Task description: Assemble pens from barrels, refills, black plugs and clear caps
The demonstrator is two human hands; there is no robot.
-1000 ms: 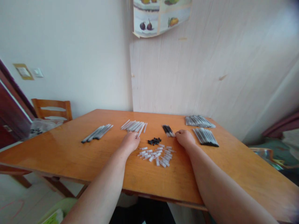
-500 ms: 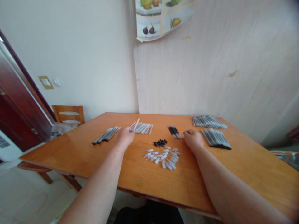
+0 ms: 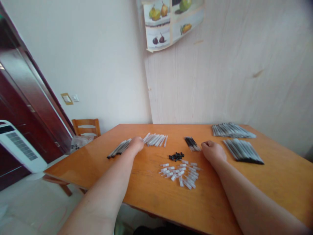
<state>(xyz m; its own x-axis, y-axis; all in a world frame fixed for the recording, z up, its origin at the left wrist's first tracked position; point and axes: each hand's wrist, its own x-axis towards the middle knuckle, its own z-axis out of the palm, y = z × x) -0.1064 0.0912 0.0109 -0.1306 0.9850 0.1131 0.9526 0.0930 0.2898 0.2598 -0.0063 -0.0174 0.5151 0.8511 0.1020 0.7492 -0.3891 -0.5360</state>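
Note:
My left hand (image 3: 137,144) is closed between a pile of white plastic tubes (image 3: 156,140) and a row of pale tubes with black ends (image 3: 119,148). Whatever its fingers hold is hidden. My right hand (image 3: 212,150) rests on the table in a fist, its fingertips turned out of sight, just right of a bunch of black-and-clear pen refills (image 3: 191,143). Between the hands lie small black caps (image 3: 176,156) in a heap. Nearer to me are scattered white translucent tips (image 3: 181,173) with thin stems.
Two bundles of grey pen-like sticks lie to the right, a farther bundle (image 3: 232,130) and a nearer bundle with black ends (image 3: 243,151). The wooden table (image 3: 151,195) meets the wall behind. A chair (image 3: 86,127) stands beyond its left edge.
The white tube that stuck up from my left hand is out of sight now, and that hand has shifted slightly left from the tube pile. My right hand stays closed. The view has turned left.

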